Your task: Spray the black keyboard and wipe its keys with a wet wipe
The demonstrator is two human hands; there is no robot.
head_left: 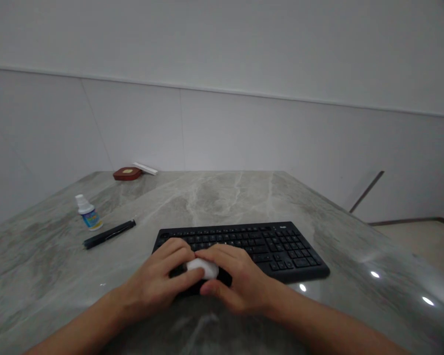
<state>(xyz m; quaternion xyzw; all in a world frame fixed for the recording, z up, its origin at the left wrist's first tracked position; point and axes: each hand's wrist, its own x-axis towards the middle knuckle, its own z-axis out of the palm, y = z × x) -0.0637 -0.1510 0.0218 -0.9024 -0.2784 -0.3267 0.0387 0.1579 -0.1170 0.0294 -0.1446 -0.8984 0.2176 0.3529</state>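
A small white object (208,269), long axis running side to side, is gripped between the curled left hand (157,278) and right hand (242,278) over one black keyboard's (296,251) near edge. Leftward on the marbled table (214,199): one bottle (90,216), one dark pen (109,234), one reddish-brown case (127,174), one white strip (148,169).

The left hand (157,276) and right hand (240,278) cover the edges of a white object (204,268), leaving its full shape unclear, and hide part of the black keyboard (290,249). Both forearms (92,315) are cut off by the bottom edge; lettering on the small bottle (90,217) is too blurred to read.
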